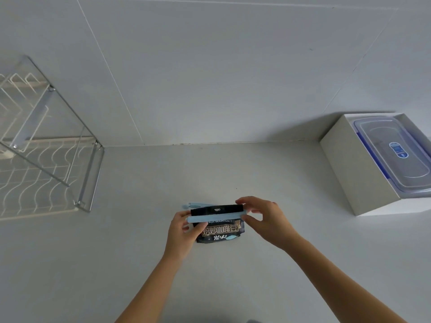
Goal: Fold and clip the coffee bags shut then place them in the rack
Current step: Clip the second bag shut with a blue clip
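A black coffee bag [221, 230] with gold and white lettering is held upright over the white counter, near its middle. A long light-blue clip [217, 217] runs across the bag just below its folded top. My left hand [184, 231] grips the bag's left side and the clip's left end. My right hand [263, 219] pinches the clip's right end between thumb and fingers. A second light-blue clip [200, 204] lies on the counter right behind the bag, partly hidden. The wire rack [44, 150] stands at the far left.
A white box [349, 169] holding a clear plastic container with a blue-edged lid [394, 155] sits at the right against the wall. The tiled wall rises behind the counter [163, 178].
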A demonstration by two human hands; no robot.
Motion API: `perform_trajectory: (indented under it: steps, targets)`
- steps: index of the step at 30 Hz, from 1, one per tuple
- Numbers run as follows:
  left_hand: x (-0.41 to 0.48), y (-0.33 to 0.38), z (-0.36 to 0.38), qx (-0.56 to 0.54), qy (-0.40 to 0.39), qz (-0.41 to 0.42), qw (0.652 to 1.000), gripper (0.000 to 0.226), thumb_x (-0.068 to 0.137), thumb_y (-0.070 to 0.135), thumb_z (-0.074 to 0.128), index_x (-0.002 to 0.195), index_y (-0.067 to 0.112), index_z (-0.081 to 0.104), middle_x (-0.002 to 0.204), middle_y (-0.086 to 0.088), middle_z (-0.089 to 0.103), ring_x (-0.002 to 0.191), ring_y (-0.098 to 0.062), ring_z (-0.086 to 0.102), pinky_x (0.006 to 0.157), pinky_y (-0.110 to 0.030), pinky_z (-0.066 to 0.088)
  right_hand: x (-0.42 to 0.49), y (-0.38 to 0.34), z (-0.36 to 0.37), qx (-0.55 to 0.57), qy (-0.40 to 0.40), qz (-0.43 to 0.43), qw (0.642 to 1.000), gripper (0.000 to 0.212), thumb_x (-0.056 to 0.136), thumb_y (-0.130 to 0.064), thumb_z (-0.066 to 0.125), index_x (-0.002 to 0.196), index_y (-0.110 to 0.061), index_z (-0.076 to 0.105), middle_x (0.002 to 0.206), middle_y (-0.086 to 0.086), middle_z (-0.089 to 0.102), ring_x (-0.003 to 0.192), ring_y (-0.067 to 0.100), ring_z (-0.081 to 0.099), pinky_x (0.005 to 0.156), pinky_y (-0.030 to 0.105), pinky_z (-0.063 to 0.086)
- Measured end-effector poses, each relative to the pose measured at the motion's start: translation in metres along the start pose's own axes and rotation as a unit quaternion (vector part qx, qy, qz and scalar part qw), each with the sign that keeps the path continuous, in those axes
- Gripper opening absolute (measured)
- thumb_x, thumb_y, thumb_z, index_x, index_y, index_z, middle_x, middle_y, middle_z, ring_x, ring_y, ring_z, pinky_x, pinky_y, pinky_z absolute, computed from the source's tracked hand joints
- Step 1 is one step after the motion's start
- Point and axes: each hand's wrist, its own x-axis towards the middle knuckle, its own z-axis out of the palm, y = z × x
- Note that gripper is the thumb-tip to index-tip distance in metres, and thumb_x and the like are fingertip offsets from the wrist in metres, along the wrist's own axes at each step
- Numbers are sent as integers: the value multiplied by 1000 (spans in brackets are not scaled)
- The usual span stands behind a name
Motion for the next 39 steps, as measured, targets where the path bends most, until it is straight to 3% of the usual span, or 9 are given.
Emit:
perform_trajectory:
  steps: [4,13,20,23,26,30,35,39]
  targets:
    - [1,3,-3,-5,-17,18,1000,29,74,13,76,84,36,61,114,-12,61,102,-25,62,91,-48,51,7,-4,0,6,-34,6,999,35,81,-6,57,110,-24,66,103,-8,70,95,7,62,85,21,52]
    - [2,3,-3,-5,-21,14,1000,31,75,12,76,89,35,59,117,-11,61,102,-24,62,95,-48,48,15,5,-12,68,-75,36,994,22,84,-9,63,99,-22,72,91,-12,72,87,1,64,75,6,44]
    - [1,2,-4,-33,-28,14,999,33,75,11,75,76,43,66,111,-13,62,97,-22,64,83,-37,51,15,4,-11,25,-79,33,996,20,84,-15,64,100,-25,71,91,-16,71,87,-3,63,76,9,45]
    - [2,0,-4,-39,-30,5,999,31,76,12,75,77,41,65,108,-12,62,94,-19,64,78,-33,52,18,1,-12,-8,-85,28,996,21,83,-16,64,101,-26,70,89,-19,67,87,-6,59,73,6,42]
    - [3,-3,-3,-40,-29,-11,999,25,76,18,75,89,34,60,103,0,63,93,-10,63,68,-18,51,18,-1,-6,-29,-60,27,997,21,86,-14,60,104,-22,67,93,-13,64,87,2,58,73,10,42]
    - [4,-4,-1,-58,-15,-34,998,26,78,15,73,97,22,57,92,6,64,79,-4,65,52,-8,48,13,-2,3,-85,-9,22,996,20,88,-18,55,106,-22,64,94,-10,61,89,12,55,77,34,52]
    - [2,-6,0,-100,-35,-53,993,35,76,18,75,107,12,59,96,3,67,73,9,66,51,-7,47,10,-1,8,-135,24,7,990,18,88,-24,54,103,-28,62,90,-11,60,83,8,51,65,28,43]
    - [0,-4,0,-142,-39,-55,988,54,63,43,74,107,14,61,97,-1,69,78,2,68,55,-8,48,10,0,9,-146,27,7,989,18,87,-24,55,103,-29,62,89,-12,59,84,8,51,64,28,41]
